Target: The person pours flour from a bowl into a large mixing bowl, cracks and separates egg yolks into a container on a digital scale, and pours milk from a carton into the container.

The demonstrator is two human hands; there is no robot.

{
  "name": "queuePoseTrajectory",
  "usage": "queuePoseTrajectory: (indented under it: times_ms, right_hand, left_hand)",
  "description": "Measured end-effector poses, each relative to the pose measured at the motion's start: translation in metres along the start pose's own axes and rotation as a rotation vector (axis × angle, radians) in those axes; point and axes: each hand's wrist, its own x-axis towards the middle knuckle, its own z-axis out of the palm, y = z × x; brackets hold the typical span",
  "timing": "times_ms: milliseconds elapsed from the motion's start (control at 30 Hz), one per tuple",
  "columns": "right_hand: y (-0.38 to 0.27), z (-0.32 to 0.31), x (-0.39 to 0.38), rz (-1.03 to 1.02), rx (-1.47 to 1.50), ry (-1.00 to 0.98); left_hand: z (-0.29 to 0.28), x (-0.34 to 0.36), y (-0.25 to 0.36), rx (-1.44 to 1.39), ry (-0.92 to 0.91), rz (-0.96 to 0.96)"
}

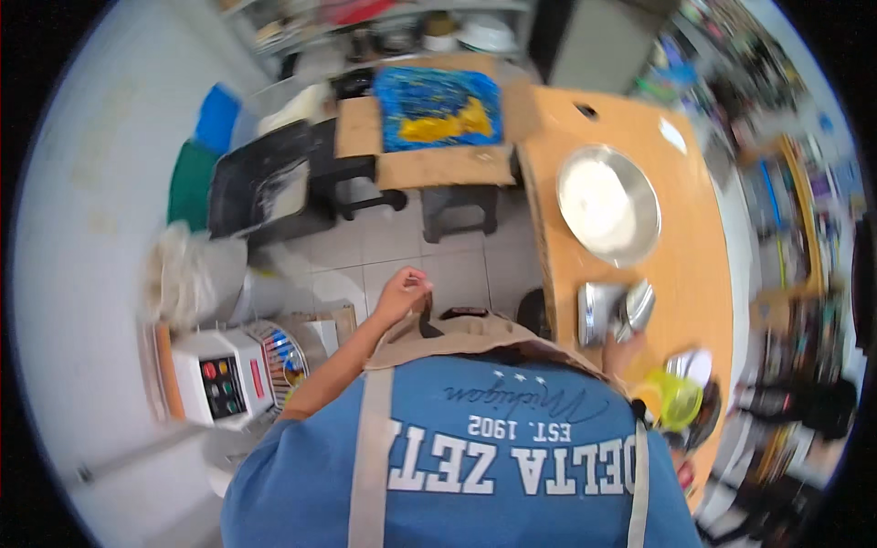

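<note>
Over the floor, just past the apron's edge, my left hand (402, 294) is raised with its fingers curled together. A dark strip (427, 321) hangs right beneath the fingertips; whether they hold it I cannot tell. At the table's near left part, my right hand (624, 351) is closed around the lower end of a shiny metal scoop-like vessel (637, 307). That vessel leans over a silver box-shaped thing (596, 313) on the table, and the two overlap. Farther along the table stands a wide steel bowl (645, 212) with white powder or dough (596, 203) inside.
The wooden table (699, 265) runs along the right. A yellow-green container (678, 402) stands near my right elbow. Ahead, a blue bag with yellow (438, 102) lies on cardboard over a dark stool (459, 210). A black tub (239, 187) and a white machine (219, 376) are left.
</note>
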Motion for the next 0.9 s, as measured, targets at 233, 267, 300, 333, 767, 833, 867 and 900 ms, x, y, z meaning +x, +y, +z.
queuePoseTrajectory:
  times_ms: [233,267,300,333,767,833,867,900]
  right_hand:
    - [-0.057,-0.036,-0.06,0.09,0.047,0.326]
    - [-0.066,-0.03,-0.079,0.141,0.036,0.347]
    - [-0.074,-0.026,-0.101,0.125,0.089,0.279]
    - [-0.08,-0.022,-0.123,0.111,0.142,0.217]
    - [0.086,0.354,-0.214,0.706,0.862,-0.706]
    - [0.151,0.421,-0.198,0.799,0.99,-0.536]
    - [0.176,0.443,-0.18,1.271,1.142,-0.371]
    - [0.203,0.458,-0.177,1.273,1.14,-0.353]
  left_hand:
    - [0.013,0.036,0.004,0.153,-0.142,0.023]
    - [0.008,0.037,-0.015,0.175,-0.193,0.03]
    - [0.004,0.038,-0.035,0.221,-0.243,0.059]
    - [-0.001,0.039,-0.051,0.267,-0.297,0.094]
    - [-0.087,-0.035,-0.235,0.708,-0.248,0.48]
    - [-0.11,-0.038,-0.273,0.764,-0.279,0.333]
    - [-0.118,-0.033,-0.295,0.76,-0.281,0.34]
    - [-0.123,-0.026,-0.322,0.698,-0.252,0.378]
